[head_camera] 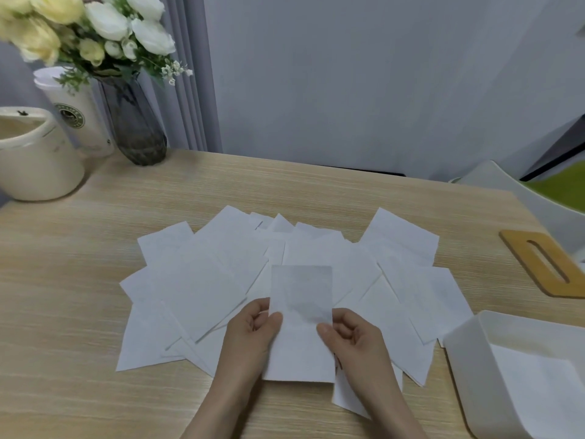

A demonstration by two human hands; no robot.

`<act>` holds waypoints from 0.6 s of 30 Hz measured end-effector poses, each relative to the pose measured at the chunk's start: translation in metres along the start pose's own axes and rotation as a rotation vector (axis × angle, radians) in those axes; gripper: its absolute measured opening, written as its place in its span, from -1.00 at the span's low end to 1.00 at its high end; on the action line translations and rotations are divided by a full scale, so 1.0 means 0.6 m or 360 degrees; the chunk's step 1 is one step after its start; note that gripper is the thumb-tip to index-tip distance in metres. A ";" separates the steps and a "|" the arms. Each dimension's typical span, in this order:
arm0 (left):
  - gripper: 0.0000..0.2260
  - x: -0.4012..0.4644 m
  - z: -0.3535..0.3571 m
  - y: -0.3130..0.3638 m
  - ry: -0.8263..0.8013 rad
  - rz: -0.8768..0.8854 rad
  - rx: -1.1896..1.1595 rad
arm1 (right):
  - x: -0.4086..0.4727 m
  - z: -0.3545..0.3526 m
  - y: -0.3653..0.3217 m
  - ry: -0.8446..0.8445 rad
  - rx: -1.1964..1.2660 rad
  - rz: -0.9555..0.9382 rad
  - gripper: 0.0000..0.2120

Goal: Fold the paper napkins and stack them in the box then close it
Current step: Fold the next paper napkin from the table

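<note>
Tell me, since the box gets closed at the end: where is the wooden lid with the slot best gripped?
Probably by its long edges, from above. The wooden lid lies flat on the table, thin, so fingers pinch across its narrow width, or one hooks through the slot. Its right end runs out of frame.

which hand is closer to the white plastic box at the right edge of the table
Right. The right hand pinches the held white napkin's right edge, on the side facing the white plastic box. The left hand grips the napkin's far edge.
</note>
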State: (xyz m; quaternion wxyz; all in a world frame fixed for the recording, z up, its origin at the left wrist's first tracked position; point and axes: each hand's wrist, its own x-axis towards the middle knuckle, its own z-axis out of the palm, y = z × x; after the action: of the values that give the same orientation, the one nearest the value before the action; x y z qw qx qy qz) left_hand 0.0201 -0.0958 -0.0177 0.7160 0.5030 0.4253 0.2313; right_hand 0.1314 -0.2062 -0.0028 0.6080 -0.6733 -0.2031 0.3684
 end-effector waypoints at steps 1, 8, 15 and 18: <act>-0.85 0.001 -0.001 0.000 0.0003 0.0001 -0.0003 | 0.003 0.000 -0.001 0.0006 -0.0019 -0.0006 -0.88; -0.86 0.013 -0.012 -0.009 0.0183 -0.0034 -0.0242 | 0.050 -0.036 -0.015 0.0374 -0.0586 -0.0196 -0.75; -0.86 0.015 -0.011 -0.010 0.0192 -0.0042 -0.0251 | 0.089 -0.050 -0.024 0.0351 -0.0632 -0.0009 -0.61; -0.86 0.014 -0.013 -0.008 0.0182 -0.0048 -0.0221 | 0.096 -0.051 -0.023 0.0396 -0.0565 0.0014 -0.63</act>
State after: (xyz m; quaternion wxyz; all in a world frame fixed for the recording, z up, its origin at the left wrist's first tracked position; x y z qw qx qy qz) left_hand 0.0174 -0.0874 -0.0265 0.7271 0.4317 0.4558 0.2778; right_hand 0.1935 -0.1829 -0.0042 0.4986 -0.8110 -0.1853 0.2436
